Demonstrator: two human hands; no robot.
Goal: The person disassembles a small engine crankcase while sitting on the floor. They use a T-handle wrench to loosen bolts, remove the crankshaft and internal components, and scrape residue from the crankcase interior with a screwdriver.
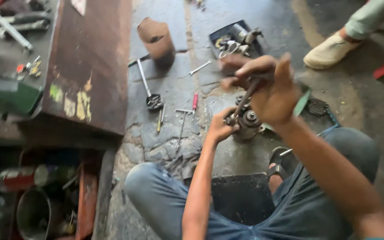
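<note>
At the far left of the frame a dark workbench (10, 53) carried a green box-shaped metal tin (14, 95) and some blurred grey tools. Its rust-brown steel side panel (90, 66) stood to the right of that. At lower left a dented grey metal pot (34, 215) sat among clutter.

Further right, on the cracked concrete floor (165, 89), stood a rusty brown cylindrical can (156, 40), and below it lay a long-handled steel wrench (150, 89), a yellow-handled screwdriver (160, 120), a T-shaped steel tool (182, 120) and a red-handled screwdriver (195, 101).

At centre, the left hand (219, 126) gripped the side of a small greasy grey metal motor part (246, 121) resting on the floor. The right hand (267, 89), raised above it and blurred, was closed around the upper end of a dark metal rod (244, 100) that slanted down to the part.

At upper centre a dark tray (221, 35) held loose metal pieces. At upper right, another person's cream-coloured shoe (330, 51) rested on the floor.
</note>
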